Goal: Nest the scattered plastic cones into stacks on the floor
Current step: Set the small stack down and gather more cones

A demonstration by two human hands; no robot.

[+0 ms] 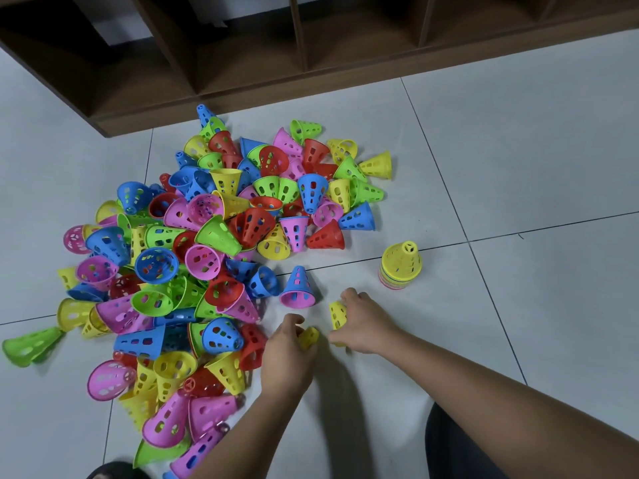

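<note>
Loose pile of cones (214, 257) spread on tiled floor (518, 167). Just right of pile's near edge: yellow cone (308, 337) gripped by left hand (288, 347). Blue-on-pink nested pair (298, 286) stood upright at pile's right edge. Further right of pile: second yellow cone (338, 314) clasped by right hand (363, 323) (fingers curled over it). Yellow-topped stack (401, 267) set well right of pile.

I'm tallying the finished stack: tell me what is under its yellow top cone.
Under the yellow top cone only nested rims show, yellow, then pink and greenish. Their bodies are covered; the count is unclear.
</note>
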